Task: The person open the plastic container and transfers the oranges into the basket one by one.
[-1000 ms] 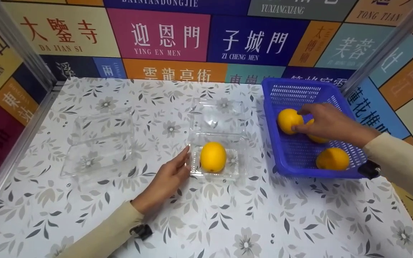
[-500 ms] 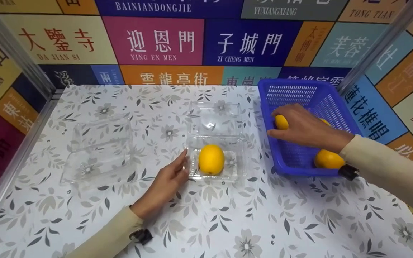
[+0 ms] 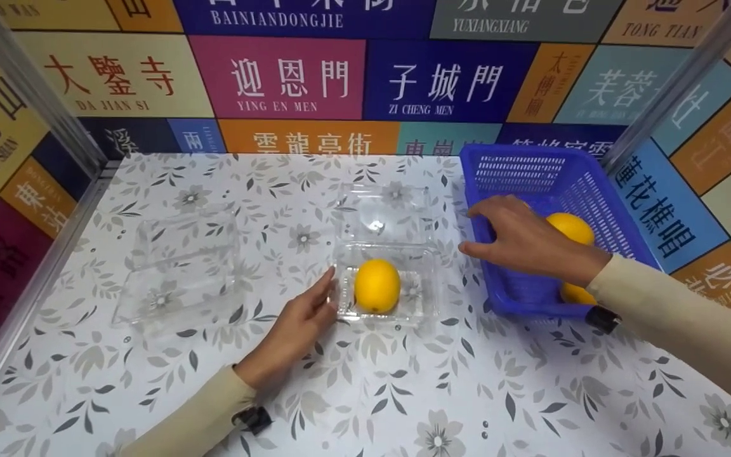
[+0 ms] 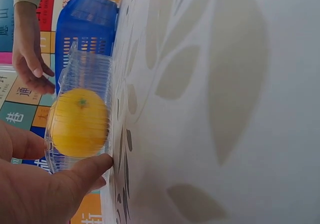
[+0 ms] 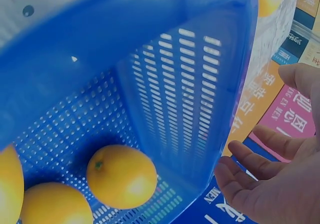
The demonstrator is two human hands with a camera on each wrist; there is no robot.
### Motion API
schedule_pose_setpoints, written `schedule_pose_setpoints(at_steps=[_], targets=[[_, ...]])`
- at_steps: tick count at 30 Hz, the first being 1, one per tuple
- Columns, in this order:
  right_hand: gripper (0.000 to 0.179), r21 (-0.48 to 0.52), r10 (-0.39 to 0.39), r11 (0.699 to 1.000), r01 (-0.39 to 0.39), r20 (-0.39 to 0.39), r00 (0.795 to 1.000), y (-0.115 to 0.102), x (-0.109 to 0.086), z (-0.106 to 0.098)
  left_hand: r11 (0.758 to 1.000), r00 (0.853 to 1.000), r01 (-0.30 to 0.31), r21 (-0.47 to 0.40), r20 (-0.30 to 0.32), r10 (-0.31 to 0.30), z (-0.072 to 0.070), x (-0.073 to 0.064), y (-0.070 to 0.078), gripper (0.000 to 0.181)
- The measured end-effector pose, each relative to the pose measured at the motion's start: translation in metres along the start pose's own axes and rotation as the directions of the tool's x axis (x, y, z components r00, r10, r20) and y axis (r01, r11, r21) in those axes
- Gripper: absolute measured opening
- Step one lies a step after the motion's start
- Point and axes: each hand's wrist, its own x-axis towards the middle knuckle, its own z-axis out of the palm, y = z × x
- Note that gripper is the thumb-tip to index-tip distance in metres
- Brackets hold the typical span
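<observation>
A clear plastic clamshell box (image 3: 421,257) lies with its lid laid back, and one orange (image 3: 377,285) sits in its base. My left hand (image 3: 296,330) touches the box's left end with nearly straight fingers (image 4: 90,170). Above the left rim of a blue perforated basket (image 3: 518,170) is my right hand (image 3: 521,235), its fingers and thumb apart. The right wrist view shows that hand (image 5: 280,169) with nothing in it. Several oranges lie in the basket, among them one orange (image 5: 122,176) near its wall; my hand hides part of the inside in the head view.
Another clear clamshell box (image 3: 178,263) lies unfolded with nothing in it at the left of the flower-patterned tabletop (image 3: 403,406). Colourful panels with lettering (image 3: 276,76) stand behind and at the sides, with metal posts (image 3: 54,82) at the corners.
My right hand has moved left, from over the oranges to the basket's left rim; its fingers have spread from around an orange. My left hand stays at the box.
</observation>
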Motion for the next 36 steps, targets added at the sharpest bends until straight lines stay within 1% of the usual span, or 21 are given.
schedule_pose_setpoints(at_steps=[4, 7, 11, 15, 21, 27, 31, 36], targets=[[0.068, -0.008, 0.018, 1.0, -0.017, 0.004, 1.0, -0.005, 0.001, 0.006, 1.0, 1.0, 0.0, 0.001, 0.002, 0.0, 0.0, 0.0, 0.0, 0.069], [0.068, -0.004, 0.016, 1.0, -0.016, 0.012, 1.0, -0.009, 0.001, 0.009, 1.0, 1.0, -0.014, 0.022, 0.002, 0.014, 0.0, 0.001, 0.0, 0.068], [0.066, 0.009, -0.016, 1.0, 0.016, -0.002, 1.0, -0.014, 0.0, 0.013, 0.999, 1.0, -0.023, 0.036, 0.012, 0.023, 0.0, 0.002, 0.002, 0.069], [0.064, 0.001, -0.05, 0.999, 0.05, -0.024, 0.998, -0.018, 0.0, 0.019, 0.998, 0.999, -0.031, 0.05, 0.021, 0.03, 0.0, 0.003, 0.002, 0.068], [0.061, -0.002, -0.094, 0.996, 0.094, -0.043, 0.995, -0.029, 0.004, 0.032, 0.998, 1.0, -0.029, 0.061, 0.008, 0.028, -0.001, 0.001, 0.0, 0.068], [0.061, 0.01, -0.135, 0.991, 0.136, -0.05, 0.99, -0.042, 0.008, 0.043, 0.996, 0.999, -0.045, 0.081, -0.003, 0.046, -0.001, 0.0, -0.002, 0.067], [0.062, 0.045, -0.15, 0.987, 0.152, -0.036, 0.988, -0.049, 0.011, 0.051, 0.997, 0.999, -0.032, 0.065, -0.001, 0.033, -0.001, 0.001, -0.003, 0.068], [0.063, 0.07, -0.16, 0.984, 0.161, -0.033, 0.987, -0.054, 0.013, 0.059, 0.999, 1.0, -0.009, 0.031, 0.007, 0.009, -0.001, 0.0, 0.0, 0.069]])
